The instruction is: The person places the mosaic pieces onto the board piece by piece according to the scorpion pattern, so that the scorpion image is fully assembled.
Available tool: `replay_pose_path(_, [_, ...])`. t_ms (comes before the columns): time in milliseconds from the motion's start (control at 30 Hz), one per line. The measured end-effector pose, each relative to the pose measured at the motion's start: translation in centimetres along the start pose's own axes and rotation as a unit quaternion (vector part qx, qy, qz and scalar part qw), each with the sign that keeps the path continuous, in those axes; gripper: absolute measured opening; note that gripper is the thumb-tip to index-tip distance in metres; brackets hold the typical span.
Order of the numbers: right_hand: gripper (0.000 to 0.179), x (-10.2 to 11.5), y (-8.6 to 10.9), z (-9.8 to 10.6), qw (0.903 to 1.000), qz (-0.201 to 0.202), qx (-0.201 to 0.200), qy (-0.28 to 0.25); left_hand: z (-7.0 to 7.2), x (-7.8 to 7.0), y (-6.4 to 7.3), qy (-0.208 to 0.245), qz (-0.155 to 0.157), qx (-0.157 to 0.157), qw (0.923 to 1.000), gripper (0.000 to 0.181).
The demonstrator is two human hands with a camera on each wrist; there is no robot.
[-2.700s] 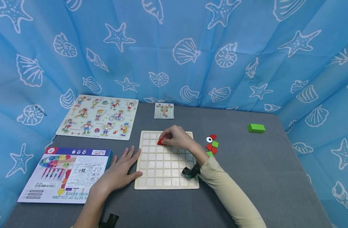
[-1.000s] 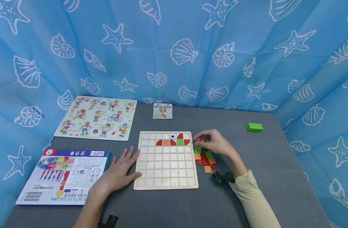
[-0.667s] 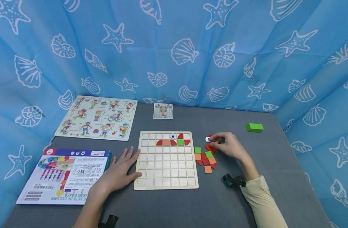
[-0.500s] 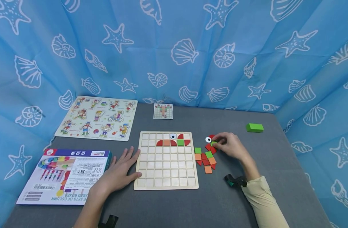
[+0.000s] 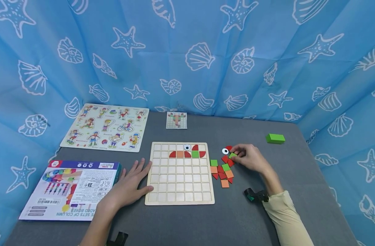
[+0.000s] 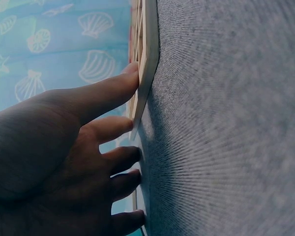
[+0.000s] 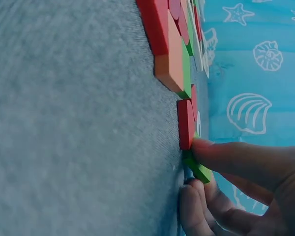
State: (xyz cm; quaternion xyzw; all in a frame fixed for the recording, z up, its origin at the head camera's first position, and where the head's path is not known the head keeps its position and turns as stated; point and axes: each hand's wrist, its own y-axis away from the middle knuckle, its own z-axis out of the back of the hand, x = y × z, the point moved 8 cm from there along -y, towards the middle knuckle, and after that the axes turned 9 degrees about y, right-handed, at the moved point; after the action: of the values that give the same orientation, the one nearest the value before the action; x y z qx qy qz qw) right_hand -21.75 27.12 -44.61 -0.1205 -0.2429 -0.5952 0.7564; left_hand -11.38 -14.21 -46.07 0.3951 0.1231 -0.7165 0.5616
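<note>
The left hand lies beside the wooden grid board, fingers spread and straight, with the thumb against the board's edge in the left wrist view. Red, orange and green tiles and a white eye disc sit in the board's upper cells. To the board's right, the right hand pinches a small green square tile between thumb and fingers. That tile is tilted beside a red tile. Another eye disc lies just left of the fingertips.
Loose red, orange and green tiles, among them an orange square, lie along the board's right side. A small pattern card is behind the board. A picture puzzle and a box lie left; a green block stands far right.
The right hand has left the board's upper part for the loose tiles at the right, passing over them to the green square tile, which it now pinches. The left hand has stayed put.
</note>
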Motion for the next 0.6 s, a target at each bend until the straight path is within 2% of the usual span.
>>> replay_pose_path(167, [0.018,0.0,0.4,0.2,0.9999,0.003,0.000,-0.012,0.0,0.0,0.0,-0.005,0.001,0.000,1.0000,0.087])
replay_pose_path(300, [0.023,0.3,0.8,0.3,0.9991,0.002,0.004,-0.042,-0.1,0.1,0.0,-0.004,0.004,0.002,1.0000,0.087])
replay_pose_path(600, [0.032,4.1,0.6,-0.3,0.9928,0.022,0.014,-0.117,0.0,0.0,0.0,-0.005,0.004,-0.003,1.0000,0.087])
